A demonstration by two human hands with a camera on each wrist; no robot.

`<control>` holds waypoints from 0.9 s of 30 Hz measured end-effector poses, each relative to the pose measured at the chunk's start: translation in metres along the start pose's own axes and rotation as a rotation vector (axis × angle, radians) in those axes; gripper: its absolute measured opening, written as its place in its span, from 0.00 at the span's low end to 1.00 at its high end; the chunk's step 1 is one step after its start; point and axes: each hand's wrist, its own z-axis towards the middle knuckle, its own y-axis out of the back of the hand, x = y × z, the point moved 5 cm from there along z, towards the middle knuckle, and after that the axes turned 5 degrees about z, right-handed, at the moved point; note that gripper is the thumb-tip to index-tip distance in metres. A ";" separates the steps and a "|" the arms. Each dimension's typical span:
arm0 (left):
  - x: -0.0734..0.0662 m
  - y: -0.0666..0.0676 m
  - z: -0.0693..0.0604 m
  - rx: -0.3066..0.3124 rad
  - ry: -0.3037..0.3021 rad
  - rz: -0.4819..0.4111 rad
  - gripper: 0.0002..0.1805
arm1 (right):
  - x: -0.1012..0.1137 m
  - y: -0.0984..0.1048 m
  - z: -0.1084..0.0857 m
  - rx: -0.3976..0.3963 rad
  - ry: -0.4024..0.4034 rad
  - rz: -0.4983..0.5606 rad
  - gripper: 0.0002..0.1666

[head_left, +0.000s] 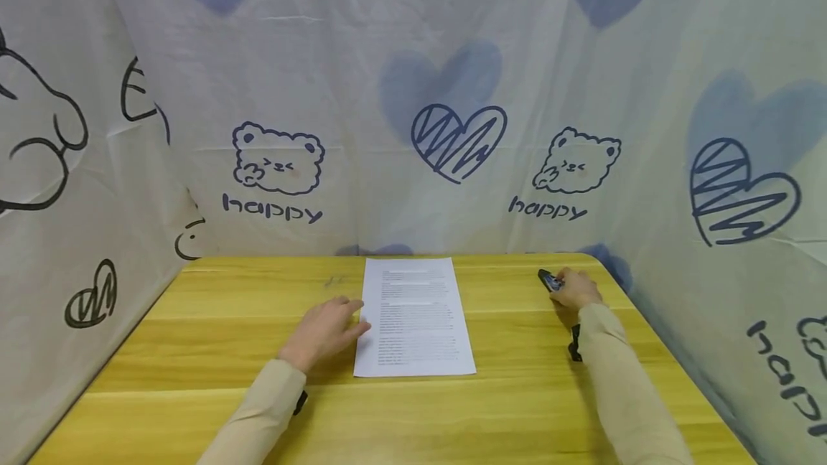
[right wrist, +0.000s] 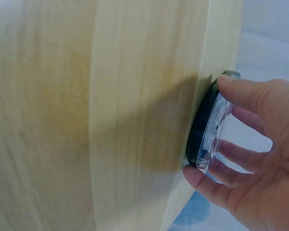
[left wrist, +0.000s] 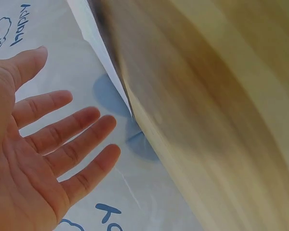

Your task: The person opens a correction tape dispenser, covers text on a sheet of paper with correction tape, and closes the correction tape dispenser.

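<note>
Near the far right corner of the tabletop (head_left: 517,407), gripping a flat dark case with a clear face (right wrist: 202,125) by its two ends, between thumb and curved fingers of the right hand (head_left: 578,289); cannot tell whether resting on the surface or lifted; left of the tabletop's middle, spreading the fingers of the left hand (head_left: 326,331) wide and nearly straight, with nothing held, just beside a printed sheet (head_left: 415,321) stretching almost to the far edge; cannot tell whether touching its left side; beyond that edge, facing a pale cloth (head_left: 368,185) printed with hearts and bears.
</note>
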 end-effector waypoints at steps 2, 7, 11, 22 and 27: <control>0.000 0.001 0.000 0.006 0.003 -0.013 0.27 | 0.000 -0.001 0.002 -0.004 0.012 -0.002 0.33; -0.001 0.003 0.001 -0.013 -0.001 -0.042 0.27 | -0.001 0.000 0.001 -0.031 0.007 0.018 0.35; -0.001 0.005 0.001 -0.038 -0.021 -0.069 0.25 | 0.001 0.004 -0.002 -0.044 0.013 0.025 0.35; -0.003 0.007 0.002 -0.061 -0.030 -0.084 0.23 | 0.013 0.009 -0.002 -0.115 0.022 0.036 0.39; -0.004 0.008 0.002 -0.058 -0.024 -0.085 0.23 | 0.021 0.005 0.000 -0.127 0.044 0.039 0.40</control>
